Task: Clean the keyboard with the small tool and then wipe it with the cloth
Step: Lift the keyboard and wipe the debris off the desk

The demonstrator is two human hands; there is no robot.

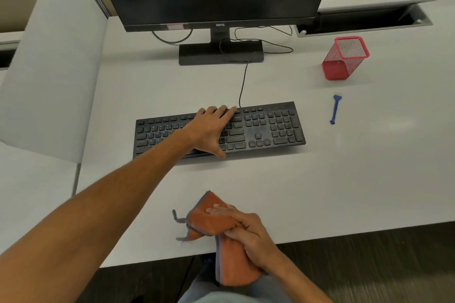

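Left hand (212, 128) flat, fingers relaxed, resting on middle of black flat plastic keyboard (270, 128) at centre of white tabletop (369, 167). Right hand (246, 231) near front edge, clutching folded orange cloth with grey trim (209, 221). Small blue plastic tool (335, 109) lying toward right edge, apart from keyboard, in front of red mesh pen holder (344, 59).

Head cam, wide-angle, looks fwd/down over desk (369, 179), fairly close.
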